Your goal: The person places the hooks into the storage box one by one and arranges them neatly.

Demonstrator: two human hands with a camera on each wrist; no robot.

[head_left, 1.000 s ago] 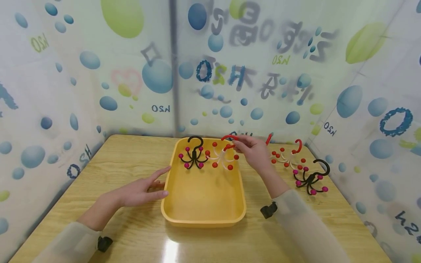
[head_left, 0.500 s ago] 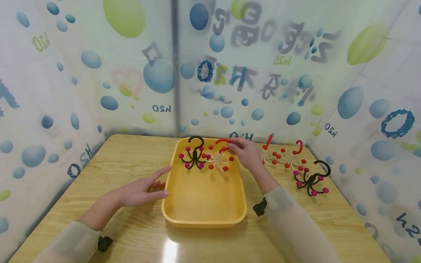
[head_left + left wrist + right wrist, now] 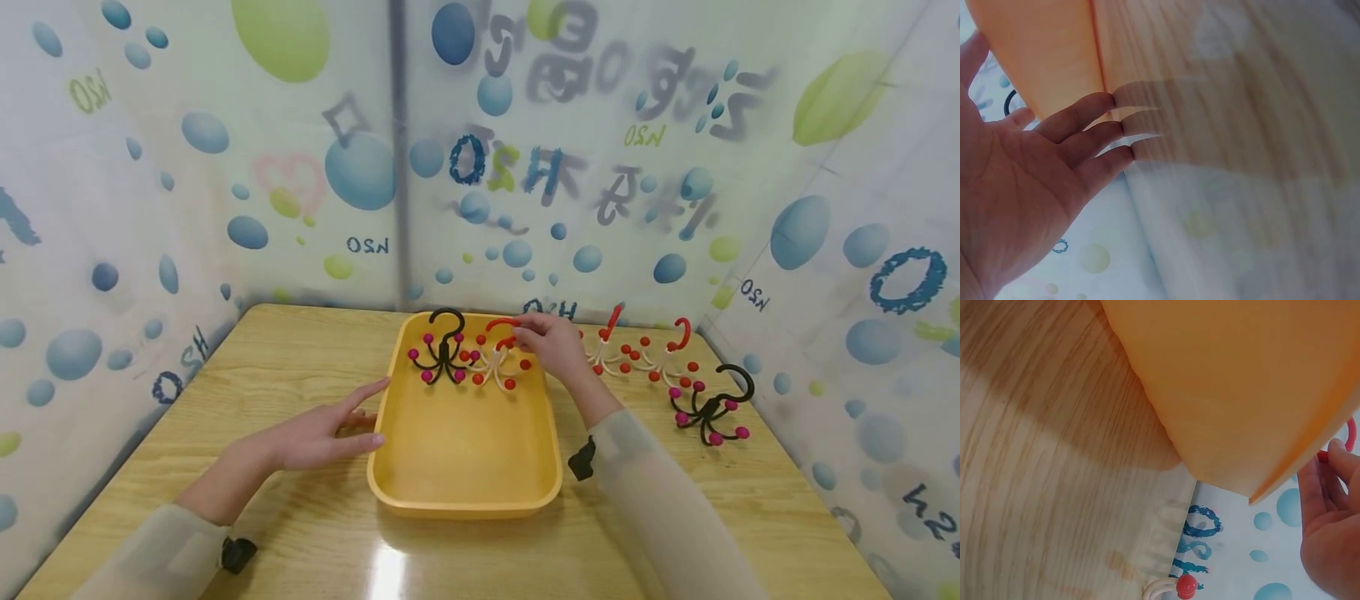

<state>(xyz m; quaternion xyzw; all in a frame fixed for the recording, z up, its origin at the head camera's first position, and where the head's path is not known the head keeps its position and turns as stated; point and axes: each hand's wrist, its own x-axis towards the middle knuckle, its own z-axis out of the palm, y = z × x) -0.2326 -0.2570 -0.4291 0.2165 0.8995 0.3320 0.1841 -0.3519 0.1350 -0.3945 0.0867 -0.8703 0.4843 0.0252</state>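
In the head view, my right hand (image 3: 553, 343) pinches the red hook of a white multi-arm hanger hook (image 3: 495, 363) with red ball tips, at the far right inside the yellow tray (image 3: 465, 505). Beside it in the tray is a black hanger hook (image 3: 444, 355) with magenta ball tips. The right wrist view catches the fingers on the red hook (image 3: 1351, 435) past the tray rim. At the tray's left side, my left hand (image 3: 321, 435) has its fingers extended, thumb and index tips right at the rim. In the left wrist view its fingers (image 3: 1088, 119) lie relaxed along the table.
Right of the tray, two more white hanger hooks with red hooks, one nearer (image 3: 604, 353) and one farther right (image 3: 663, 363), lie on the wooden table (image 3: 300, 350). A second black one (image 3: 708, 408) lies closer to the front. Patterned curtains (image 3: 300, 167) enclose the table.
My right hand has moved left over the tray and lowered slightly, bringing the white hanger hook beside the black one. The left hand has stayed at the tray's left rim.
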